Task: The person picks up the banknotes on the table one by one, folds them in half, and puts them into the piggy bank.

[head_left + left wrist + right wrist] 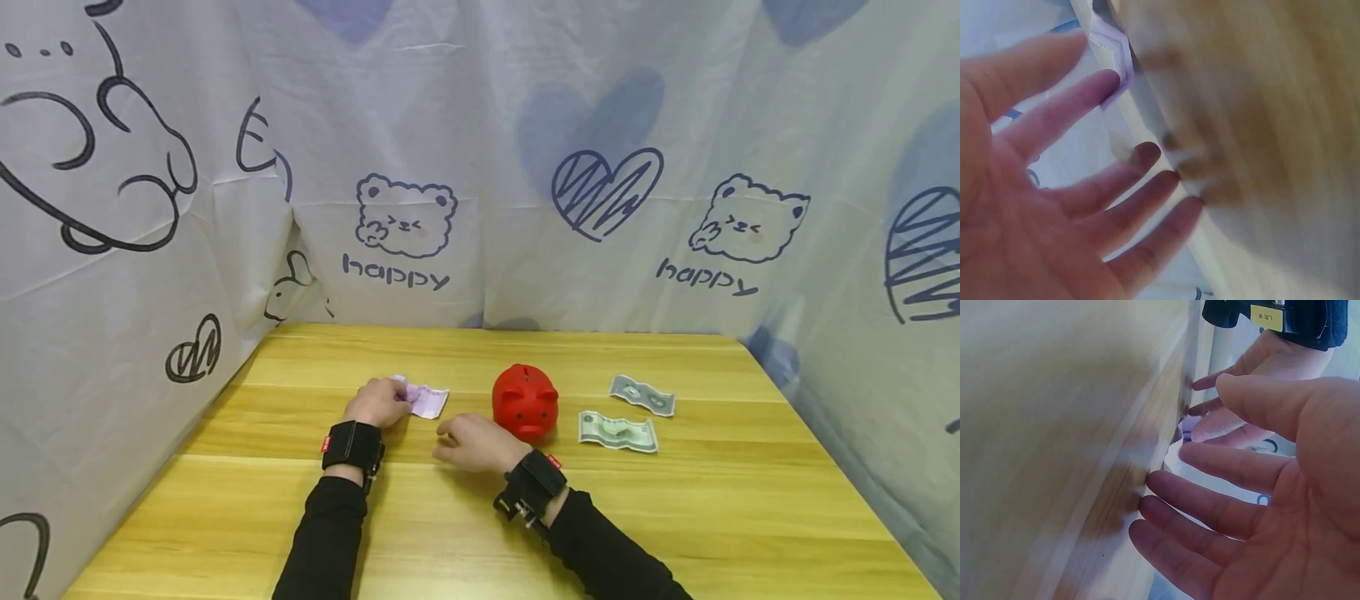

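Note:
A creased purple banknote (429, 402) lies on the table, left of a red piggy bank (525, 404). At the note's left end is my left hand (377, 402). In the left wrist view its index fingertip touches the folded purple note (1124, 53), the thumb tip close by and apart from the index; the other fingers reach down to the tabletop. My right hand (480, 442) hovers low in front of the piggy bank, its relaxed fingers pointing toward the note. Nothing is in its grasp in the right wrist view, where the fingertips (1159, 480) are near the wood.
Right of the piggy bank lie two more banknotes, a green one (617, 432) and a grey-green one (642, 396) behind it. The wooden table (675, 517) is bordered by a white printed curtain (487, 167) at the back and sides.

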`<state>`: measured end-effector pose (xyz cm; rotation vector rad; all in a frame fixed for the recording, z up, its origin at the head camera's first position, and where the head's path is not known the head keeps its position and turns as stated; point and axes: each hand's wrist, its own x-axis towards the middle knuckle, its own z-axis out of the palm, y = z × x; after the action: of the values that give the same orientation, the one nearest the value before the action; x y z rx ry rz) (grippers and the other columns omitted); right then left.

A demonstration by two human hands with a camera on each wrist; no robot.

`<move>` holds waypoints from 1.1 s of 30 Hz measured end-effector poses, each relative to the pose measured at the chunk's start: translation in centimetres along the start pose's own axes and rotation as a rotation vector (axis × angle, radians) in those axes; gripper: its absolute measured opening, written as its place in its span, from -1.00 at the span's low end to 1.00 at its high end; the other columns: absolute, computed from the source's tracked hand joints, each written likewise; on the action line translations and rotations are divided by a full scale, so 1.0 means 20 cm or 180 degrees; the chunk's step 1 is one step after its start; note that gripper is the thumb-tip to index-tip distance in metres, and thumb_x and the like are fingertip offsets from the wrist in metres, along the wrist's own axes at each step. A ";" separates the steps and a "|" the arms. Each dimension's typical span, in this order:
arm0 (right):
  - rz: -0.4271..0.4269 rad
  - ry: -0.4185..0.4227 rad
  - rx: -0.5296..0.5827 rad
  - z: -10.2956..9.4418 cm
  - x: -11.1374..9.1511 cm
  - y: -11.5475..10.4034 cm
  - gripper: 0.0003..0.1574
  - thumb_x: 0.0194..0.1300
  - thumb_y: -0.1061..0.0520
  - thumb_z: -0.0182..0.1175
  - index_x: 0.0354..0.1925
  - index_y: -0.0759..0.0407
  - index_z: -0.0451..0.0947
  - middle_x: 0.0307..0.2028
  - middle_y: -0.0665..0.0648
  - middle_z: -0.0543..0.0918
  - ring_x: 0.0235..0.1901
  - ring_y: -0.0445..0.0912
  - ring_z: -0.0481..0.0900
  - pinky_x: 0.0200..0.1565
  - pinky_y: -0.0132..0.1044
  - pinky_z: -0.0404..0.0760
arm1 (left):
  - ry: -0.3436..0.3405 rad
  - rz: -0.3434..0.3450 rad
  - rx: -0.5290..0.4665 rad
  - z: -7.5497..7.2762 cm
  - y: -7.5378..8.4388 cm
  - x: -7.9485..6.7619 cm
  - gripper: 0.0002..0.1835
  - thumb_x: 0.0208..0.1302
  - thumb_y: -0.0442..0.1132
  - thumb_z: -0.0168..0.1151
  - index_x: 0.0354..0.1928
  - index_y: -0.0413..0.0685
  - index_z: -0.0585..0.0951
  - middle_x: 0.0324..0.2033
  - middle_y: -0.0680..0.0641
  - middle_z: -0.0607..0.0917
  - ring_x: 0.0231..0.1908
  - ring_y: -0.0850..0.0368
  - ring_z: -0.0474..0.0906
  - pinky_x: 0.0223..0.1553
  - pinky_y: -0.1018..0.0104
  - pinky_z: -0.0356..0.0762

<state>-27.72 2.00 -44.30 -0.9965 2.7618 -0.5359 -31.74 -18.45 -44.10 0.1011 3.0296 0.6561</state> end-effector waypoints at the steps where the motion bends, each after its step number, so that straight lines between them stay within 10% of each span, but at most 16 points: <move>1: 0.0017 -0.0005 0.0030 0.00 0.00 0.00 -0.46 0.36 -0.09 0.21 0.16 0.20 0.56 -0.09 0.06 0.70 -0.18 -0.17 0.58 -0.06 -0.31 0.58 | 0.0056 0.0001 -0.0069 0.00 0.00 0.00 -0.87 0.22 -0.23 0.31 -0.27 -0.15 0.68 -0.28 -0.17 0.64 -0.29 -0.03 0.49 -0.32 0.19 0.42; 8: 0.0080 -0.0075 0.0276 0.00 0.01 0.00 -0.50 0.37 -0.08 0.20 0.16 0.15 0.57 -0.22 -0.01 0.62 -0.35 -0.19 0.46 -0.31 -0.39 0.44 | 0.0362 -0.0122 -0.0489 -0.01 -0.01 -0.01 -0.81 0.02 -0.51 0.26 -0.58 -0.16 0.47 -0.60 -0.06 0.49 -0.54 0.06 0.42 -0.55 0.35 0.29; 18: 0.0054 -0.0028 0.0277 0.00 0.00 0.01 -0.53 0.36 -0.08 0.21 0.11 0.14 0.60 -0.23 -0.03 0.60 -0.32 -0.20 0.46 -0.29 -0.41 0.40 | 0.0018 -0.0200 -0.0644 -0.02 -0.01 0.00 -0.45 0.02 -0.42 0.36 0.12 -0.26 0.46 -0.11 -0.28 0.64 -0.28 -0.04 0.51 -0.32 0.24 0.46; 33: 0.0291 -0.0009 0.0358 -0.01 0.00 0.02 -0.38 0.35 -0.14 0.21 0.24 0.17 0.50 -0.14 0.04 0.66 -0.27 -0.16 0.51 -0.18 -0.35 0.52 | -0.0135 -0.0059 -0.1034 -0.04 -0.02 -0.02 -0.63 0.04 -0.48 0.36 -0.06 -0.26 0.53 -0.24 -0.22 0.65 -0.31 0.00 0.55 -0.36 0.30 0.50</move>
<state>-28.03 2.26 -44.32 -0.8415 2.7245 -0.6665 -31.49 -19.13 -43.46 0.0744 2.8340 1.1153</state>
